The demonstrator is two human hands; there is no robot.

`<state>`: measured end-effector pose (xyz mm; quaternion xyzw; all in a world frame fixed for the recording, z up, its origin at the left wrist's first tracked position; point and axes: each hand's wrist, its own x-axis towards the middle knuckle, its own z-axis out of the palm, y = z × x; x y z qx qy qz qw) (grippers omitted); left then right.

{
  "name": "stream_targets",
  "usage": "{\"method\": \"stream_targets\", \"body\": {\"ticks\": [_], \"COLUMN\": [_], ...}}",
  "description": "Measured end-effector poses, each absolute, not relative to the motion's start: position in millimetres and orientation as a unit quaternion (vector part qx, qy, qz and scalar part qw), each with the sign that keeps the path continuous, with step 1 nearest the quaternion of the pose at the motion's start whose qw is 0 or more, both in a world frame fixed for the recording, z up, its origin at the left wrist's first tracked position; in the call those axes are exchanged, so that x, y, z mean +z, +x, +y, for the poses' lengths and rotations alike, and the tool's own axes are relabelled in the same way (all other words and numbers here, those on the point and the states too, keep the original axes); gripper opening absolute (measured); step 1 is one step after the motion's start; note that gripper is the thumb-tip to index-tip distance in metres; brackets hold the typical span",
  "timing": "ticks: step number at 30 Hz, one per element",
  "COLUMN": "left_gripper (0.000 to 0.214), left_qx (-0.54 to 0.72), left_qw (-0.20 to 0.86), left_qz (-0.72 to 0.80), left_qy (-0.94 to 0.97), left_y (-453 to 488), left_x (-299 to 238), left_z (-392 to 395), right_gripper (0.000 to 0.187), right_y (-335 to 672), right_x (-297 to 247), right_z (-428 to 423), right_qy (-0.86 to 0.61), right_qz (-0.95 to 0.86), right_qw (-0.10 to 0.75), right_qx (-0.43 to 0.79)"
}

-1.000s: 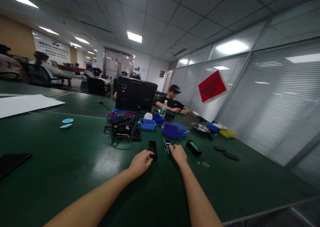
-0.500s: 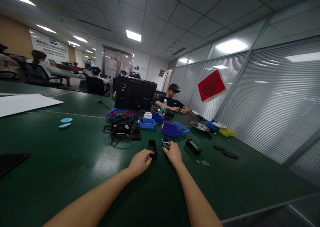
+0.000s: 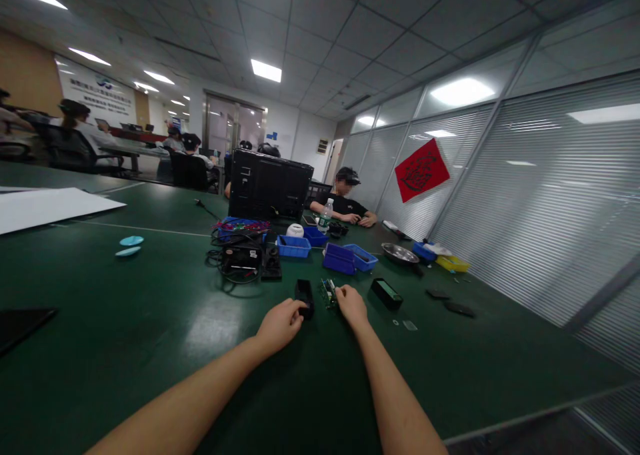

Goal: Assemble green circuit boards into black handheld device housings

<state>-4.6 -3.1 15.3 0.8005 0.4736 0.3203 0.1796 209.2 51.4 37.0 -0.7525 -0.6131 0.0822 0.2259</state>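
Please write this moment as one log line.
left hand: holds black case; right hand: holds green circuit board; beyond: blue bins

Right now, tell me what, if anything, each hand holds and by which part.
The left hand holds the black box by its near end; the right hand holds the circuit board by its right edge.

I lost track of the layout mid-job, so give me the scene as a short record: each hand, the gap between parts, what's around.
Left hand: fingers on near end of black case
Right hand: fingers at right edge of green circuit board; exact grip hidden
Case and board: apart, board to the right
Right of right hand: black box with green panel
Beyond the hands: light-blue tray, metal bowl farther right
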Motion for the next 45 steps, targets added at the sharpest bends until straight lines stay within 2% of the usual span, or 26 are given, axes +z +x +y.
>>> {"method": "stream_targets", "body": {"ticks": [6, 10, 15, 20, 24, 30, 38, 40, 45], "left_gripper": [0.029, 0.030, 0.030, 0.030, 0.029, 0.032, 0.055, 0.051, 0.040], "left_qx": [0.320, 0.314, 0.305, 0.304, 0.313, 0.294, 0.270, 0.294, 0.387], "left_qw": [0.185, 0.192, 0.191, 0.193, 0.190, 0.193, 0.159, 0.156, 0.129], "left_qz": [0.471, 0.479, 0.483, 0.483, 0.475, 0.489, 0.324, 0.341, 0.495], "left_qy": [0.801, 0.797, 0.798, 0.798, 0.800, 0.799, 0.893, 0.879, 0.767], "left_y": [-5.2, -4.7, -4.4, -4.6, -4.2, -3.6, -5.0, -5.0, -9.5], "left_x": [18.1, 20.3, 21.9, 22.3, 20.4, 21.1, 28.9, 26.8, 14.2], "left_z": [-4.9, -6.1, -6.7, -7.3, -6.2, -6.1, -18.1, -16.4, 1.7], "right_gripper": [0.043, 0.036, 0.028, 0.034, 0.038, 0.054, 0.042, 0.039, 0.037], "right_y": [195.6, 194.5, 203.5, 210.7, 211.9, 210.8, 213.6, 213.5, 211.2], "right_x": [36.3, 29.3, 30.2, 33.0, 31.2, 28.1, 27.4, 26.5, 29.0], "right_z": [44.0, 48.2, 55.6, 56.3, 55.2, 53.9, 58.2, 59.4, 57.1], "right_qy": [-0.731, -0.716, -0.722, -0.732, -0.741, -0.758, -0.733, -0.714, -0.629], "right_qz": [-0.642, -0.653, -0.620, -0.637, -0.630, -0.615, -0.641, -0.656, -0.728], "right_qw": [0.230, 0.243, 0.286, 0.239, 0.234, 0.212, 0.228, 0.243, 0.264], "right_qx": [0.028, 0.034, 0.106, 0.040, -0.012, -0.034, 0.000, 0.014, 0.065]}}
